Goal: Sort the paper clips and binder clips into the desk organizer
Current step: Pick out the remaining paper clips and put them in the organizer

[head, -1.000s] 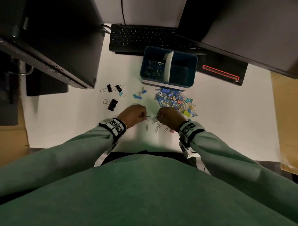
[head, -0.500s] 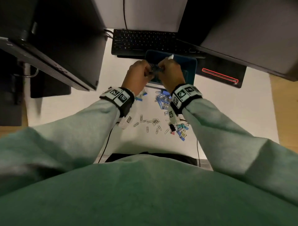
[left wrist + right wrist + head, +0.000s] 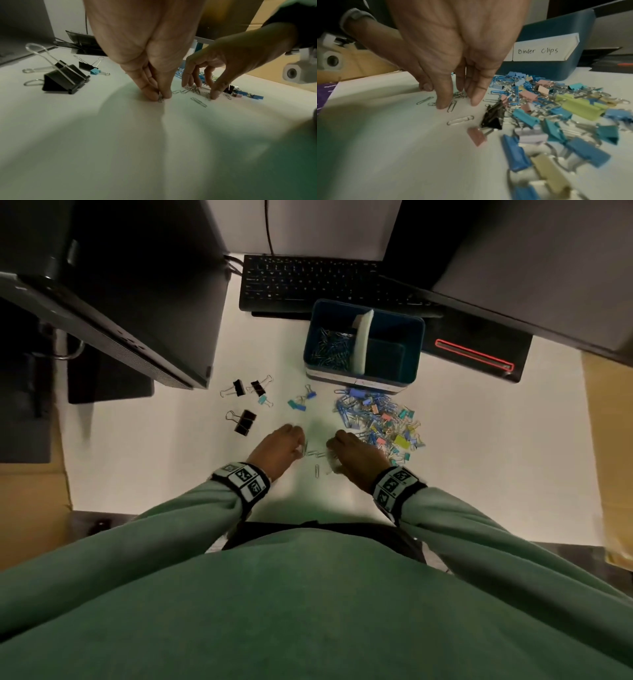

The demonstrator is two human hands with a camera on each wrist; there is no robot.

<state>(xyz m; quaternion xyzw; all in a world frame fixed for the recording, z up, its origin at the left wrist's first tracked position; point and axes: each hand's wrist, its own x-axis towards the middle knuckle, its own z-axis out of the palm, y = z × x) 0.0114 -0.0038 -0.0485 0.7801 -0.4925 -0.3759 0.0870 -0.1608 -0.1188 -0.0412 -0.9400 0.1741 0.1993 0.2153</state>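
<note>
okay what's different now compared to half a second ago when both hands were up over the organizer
Both hands came back down from the desk organizer to the silver paper clips near the desk edge. The left hand now pinches one clip against the desk; the right hand touches others with its fingertips. The colored clip pile, black binder clips and organizer stayed put.

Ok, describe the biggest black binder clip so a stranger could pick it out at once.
Start at the blue desk organizer in front of the keyboard, then look left along the white desk to three black binder clips. The biggest black binder clip is the nearest one, just left of the left hand; it lies alone, wider than the other two.
</note>
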